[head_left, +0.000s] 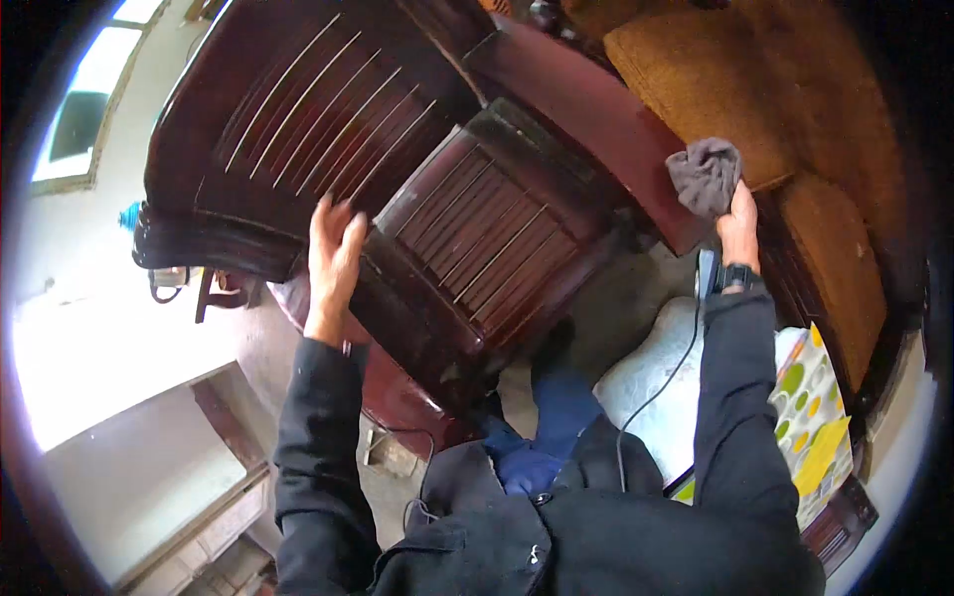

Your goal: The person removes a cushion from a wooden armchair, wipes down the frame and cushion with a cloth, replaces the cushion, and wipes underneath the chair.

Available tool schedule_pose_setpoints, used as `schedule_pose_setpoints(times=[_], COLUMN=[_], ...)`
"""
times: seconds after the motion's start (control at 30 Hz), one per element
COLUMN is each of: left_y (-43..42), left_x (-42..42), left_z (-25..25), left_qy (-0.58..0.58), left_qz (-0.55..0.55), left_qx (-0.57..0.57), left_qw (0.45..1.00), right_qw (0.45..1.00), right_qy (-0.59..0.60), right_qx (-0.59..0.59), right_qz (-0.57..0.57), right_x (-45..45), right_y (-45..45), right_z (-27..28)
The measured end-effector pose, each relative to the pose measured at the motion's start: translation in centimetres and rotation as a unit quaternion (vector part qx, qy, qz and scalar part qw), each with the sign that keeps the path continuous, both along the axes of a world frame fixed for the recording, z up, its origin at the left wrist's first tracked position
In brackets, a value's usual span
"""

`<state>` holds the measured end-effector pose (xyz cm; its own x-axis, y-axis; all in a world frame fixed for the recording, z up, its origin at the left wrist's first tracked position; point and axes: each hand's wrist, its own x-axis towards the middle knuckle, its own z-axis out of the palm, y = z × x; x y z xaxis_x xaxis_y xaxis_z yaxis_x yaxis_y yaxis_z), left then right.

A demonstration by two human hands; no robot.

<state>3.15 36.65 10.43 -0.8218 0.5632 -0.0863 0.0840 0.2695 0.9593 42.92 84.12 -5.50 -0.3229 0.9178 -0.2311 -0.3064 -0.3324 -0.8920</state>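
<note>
A dark red wooden armchair with a slatted back (298, 94) and a slatted seat (487, 233) stands in front of me. My left hand (335, 258) is beside the lower part of the back, near the seat's left edge; its thumb and fingers are apart with nothing between them. Whether its fingertips touch the wood I cannot tell. In my right hand (737, 223) is a bunched grey cloth (706, 174), held up by the end of the chair's right armrest (606, 119). The left armrest (397, 382) runs below my left forearm.
Brown upholstered cushions (696, 89) lie on seating to the right. A white plastic-like bag (651, 363) and a dotted, colourful sheet (810, 417) are by my right arm. A cable (664, 382) hangs along that arm. A pale cabinet (149, 477) stands lower left.
</note>
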Motion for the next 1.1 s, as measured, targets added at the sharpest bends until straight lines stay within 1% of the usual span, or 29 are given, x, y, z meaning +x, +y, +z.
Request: schedule_pose_setpoints(times=[0.03,0.07,0.1,0.13,0.2,0.23,0.3,0.33,0.4,0.43,0.47,0.53,0.57,0.6,0.63,0.67,0.7,0.73,0.77,0.83,0.87,0.93,1.0,1.03,1.07,1.1], left_y=[-5.1,-8.8,-13.8,-16.5,-21.1,-22.0,-22.6,-23.2,-24.0,-23.7,-24.0,-24.4,-24.0,-23.3,-22.1,-22.9,-23.7,-24.1,-23.7,-23.4,-23.6,-23.3,-22.9,-23.0,-23.1,-23.2], left_x=[-1.4,-1.1,-2.1,-1.7,-2.0,-2.2,-2.8,-3.9,-6.7,-8.0,-9.7,-13.2,-14.0,-14.5,-14.4,-14.2,-13.9,-13.8,-13.9,-13.6,-13.7,-13.9,-14.1,-14.0,-14.0,-14.0], left_z=[-3.7,-5.2,-7.9,-7.8,-9.9,-10.1,-10.3,-11.0,-12.9,-13.2,-14.2,-16.1,-16.3,-15.6,-14.2,-15.4,-16.7,-17.9,-18.2,-17.0,-16.9,-17.0,-17.0,-17.0,-17.0,-17.2], left_qy=[0.048,0.029,0.035,0.047,0.068,0.064,0.162,0.156,0.280,0.296,0.284,0.333,0.317,0.304,0.292,0.286,0.327,0.367,0.363,0.334,0.331,0.323,0.312,0.303,0.301,0.304], left_qz=[0.035,0.090,0.105,0.130,0.155,0.162,0.114,0.116,0.039,0.040,0.052,0.039,0.043,0.049,0.038,0.033,0.035,0.038,0.033,0.040,0.041,0.038,0.037,0.040,0.037,0.039], left_qx=[-0.068,-0.099,-0.157,-0.188,-0.271,-0.275,-0.410,-0.412,-0.396,-0.370,-0.389,-0.384,-0.401,-0.419,-0.448,-0.445,-0.427,-0.411,-0.407,-0.382,-0.390,-0.386,-0.383,-0.379,-0.386,-0.386], left_qw=[0.996,0.991,0.981,0.972,0.948,0.946,0.890,0.890,0.874,0.879,0.875,0.860,0.858,0.854,0.844,0.848,0.842,0.834,0.838,0.861,0.858,0.863,0.869,0.873,0.871,0.870], right_qw=[0.988,0.995,0.999,0.980,0.979,0.978,0.983,0.982,0.963,0.961,0.959,0.951,0.951,0.950,0.949,0.950,0.952,0.953,0.954,0.965,0.968,0.991,0.996,0.996,0.983,0.951], right_qy=[-0.008,0.004,0.019,0.091,0.076,0.067,0.009,-0.012,-0.062,-0.070,-0.077,-0.045,-0.039,-0.030,-0.062,-0.070,-0.091,-0.113,-0.118,-0.058,-0.023,-0.047,-0.052,-0.057,-0.166,-0.274], right_qx=[-0.126,-0.075,-0.024,-0.163,-0.182,-0.194,-0.184,-0.186,-0.251,-0.250,-0.246,-0.267,-0.271,-0.276,-0.266,-0.264,-0.264,-0.264,-0.261,-0.226,-0.212,-0.098,-0.025,-0.032,0.053,0.136], right_qz=[-0.094,-0.063,-0.034,-0.075,-0.046,-0.024,0.004,0.015,0.081,0.099,0.117,0.149,0.145,0.142,0.158,0.153,0.125,0.097,0.092,0.119,0.135,0.075,0.063,0.063,0.059,0.055], right_x=[-0.7,-0.9,-1.2,-2.5,-2.9,-3.3,-5.5,-7.0,-8.5,-9.8,-11.9,-16.3,-18.1,-19.7,-21.7,-24.1,-26.7,-28.7,-30.0,-32.9,-34.9,-38.8,-42.0,-43.2,-44.3,-45.3], right_y=[-0.5,-3.5,-6.6,-8.4,-13.0,-15.4,-21.4,-23.9,-27.2,-29.0,-30.8,-33.1,-33.8,-34.1,-34.1,-34.2,-33.7,-32.8,-30.9,-26.6,-25.1,-22.3,-19.8,-19.0,-18.5,-18.3], right_z=[-1.3,-0.6,0.5,1.5,1.4,1.5,1.7,1.8,-2.1,-3.0,-3.5,-4.8,-6.0,-7.1,-6.3,-5.2,-4.1,-4.2,-5.3,-8.5,-10.3,-11.2,-13.7,-16.1,-18.6,-21.0])
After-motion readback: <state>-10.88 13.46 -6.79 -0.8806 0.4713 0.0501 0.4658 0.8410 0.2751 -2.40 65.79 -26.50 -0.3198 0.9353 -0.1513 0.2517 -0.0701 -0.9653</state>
